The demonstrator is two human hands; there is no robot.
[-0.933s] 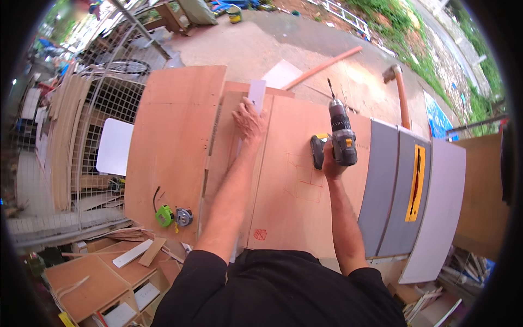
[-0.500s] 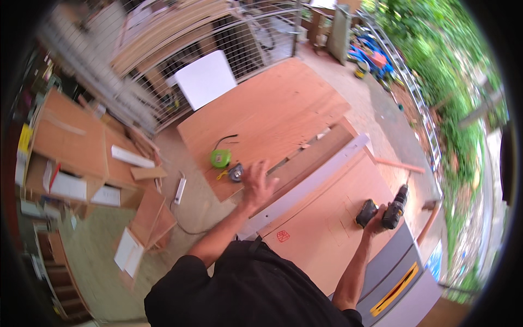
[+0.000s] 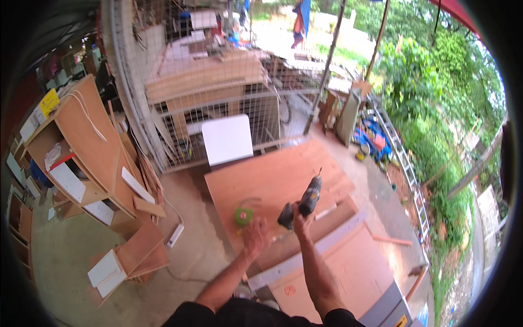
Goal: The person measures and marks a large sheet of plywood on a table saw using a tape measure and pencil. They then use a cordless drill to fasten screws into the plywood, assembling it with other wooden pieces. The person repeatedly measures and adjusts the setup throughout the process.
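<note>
My right hand [image 3: 299, 218] grips a black cordless drill [image 3: 303, 203] by its handle, held above the plywood sheet [image 3: 272, 180], bit end pointing away from me. My left hand [image 3: 255, 237] is blurred; I cannot tell whether it is open or closed. It sits just beside a green tape measure [image 3: 243, 216] lying on the sheet.

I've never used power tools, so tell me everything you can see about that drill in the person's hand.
The cordless drill is dark, black and grey, with a bulky battery block at the foot of its grip. The right hand wraps around that grip and holds it up above the reddish-brown plywood sheet, tilted, with its nose pointing up and away from the person. A thin bit sticks out of the tip. Nothing else touches it.
</note>
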